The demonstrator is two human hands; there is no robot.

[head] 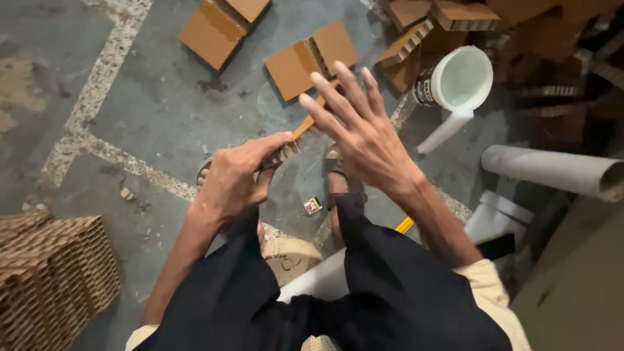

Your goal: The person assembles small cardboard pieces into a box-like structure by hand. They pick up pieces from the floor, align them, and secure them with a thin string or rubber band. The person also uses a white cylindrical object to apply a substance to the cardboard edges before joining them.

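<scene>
Cardboard strip (300, 133) above grey concrete floor (149, 110)

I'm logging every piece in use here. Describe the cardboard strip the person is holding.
The strip is a narrow brown cardboard piece whose near end shows a honeycomb-like cut edge. It slants up to the right above the grey floor. The left hand pinches its near end between thumb and fingers. The right hand is spread open over its far end, hiding it; whether the palm touches it cannot be told.
</scene>
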